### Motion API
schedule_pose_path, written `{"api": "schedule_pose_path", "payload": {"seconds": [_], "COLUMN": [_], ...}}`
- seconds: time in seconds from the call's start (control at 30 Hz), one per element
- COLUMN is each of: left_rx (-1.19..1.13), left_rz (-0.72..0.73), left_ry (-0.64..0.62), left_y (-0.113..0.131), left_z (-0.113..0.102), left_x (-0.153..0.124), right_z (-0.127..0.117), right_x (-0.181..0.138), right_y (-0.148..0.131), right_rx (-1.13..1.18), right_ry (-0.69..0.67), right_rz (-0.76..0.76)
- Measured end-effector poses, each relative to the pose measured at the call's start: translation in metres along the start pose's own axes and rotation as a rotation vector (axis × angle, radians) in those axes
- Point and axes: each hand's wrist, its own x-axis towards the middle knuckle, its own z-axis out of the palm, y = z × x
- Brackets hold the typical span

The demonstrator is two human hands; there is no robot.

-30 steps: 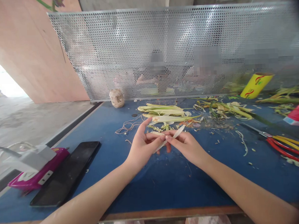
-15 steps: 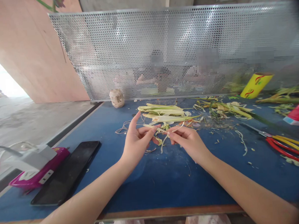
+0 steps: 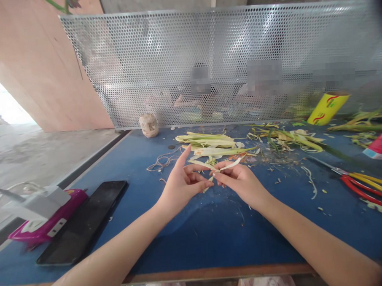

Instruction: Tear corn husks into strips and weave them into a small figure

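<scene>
Pale, narrow husk strips [image 3: 232, 164] cross between my two hands above the blue table. My left hand [image 3: 183, 183] pinches a lower end of the strips between thumb and fingers, its index finger pointing up and away. My right hand [image 3: 238, 179] is closed on the point where the strips cross, thumb against fingertips. Two loose ends spread outward above the fingers, one to each side. Just beyond the hands lies a pile of pale green husk leaves [image 3: 210, 140]. Small yellowish scraps [image 3: 211, 160] sit between the pile and my fingers.
Red-and-yellow-handled scissors [image 3: 366, 186] lie right, near a yellow roll [image 3: 328, 108] and leafy scraps [image 3: 292, 138]. Left are a black phone [image 3: 83, 221], a purple power strip [image 3: 58, 216], and tangled string [image 3: 162, 162]. A perforated metal screen [image 3: 174, 46] closes the back; people sit behind it.
My left hand has shifted slightly right and down, its thumb now pinching a lower end beside my right hand. The strip ends now fan out above the fingers.
</scene>
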Motion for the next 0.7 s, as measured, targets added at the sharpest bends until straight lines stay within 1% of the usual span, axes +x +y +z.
{"api": "schedule_pose_path", "payload": {"seconds": [0.13,0.23,0.3,0.37,0.47,0.53,0.6,0.7], "left_rx": [0.018,0.034,0.04,0.02,-0.017,0.005,0.042,0.068], "left_rz": [0.005,-0.01,-0.018,-0.015,0.004,0.018,0.028,0.018], "left_ry": [0.012,-0.007,-0.037,-0.06,-0.022,0.013,0.016,0.006], "left_y": [0.0013,0.0002,-0.0017,-0.0038,-0.0056,-0.0058,-0.0058,-0.0057], "left_z": [0.0,0.0016,0.0031,0.0043,0.005,0.0049,0.0049,0.0058], "left_x": [-0.0006,-0.0025,-0.0036,-0.0039,-0.0027,-0.0019,-0.0017,-0.0025], "right_z": [-0.0039,-0.0038,-0.0022,-0.0003,0.0015,0.0014,0.0007,-0.0008], "right_x": [0.0009,0.0004,-0.0007,-0.002,-0.0031,-0.0028,-0.0022,-0.0022], "right_y": [0.0008,0.0021,0.0017,0.0005,-0.0004,0.0005,0.0021,0.0035], "right_rx": [-0.021,0.037,0.054,0.034,-0.035,-0.088,-0.153,-0.26], "right_ry": [0.057,-0.006,-0.053,-0.065,-0.05,-0.034,0.005,0.133], "right_rz": [-0.007,-0.049,-0.044,-0.031,-0.053,-0.098,-0.149,-0.237]}}
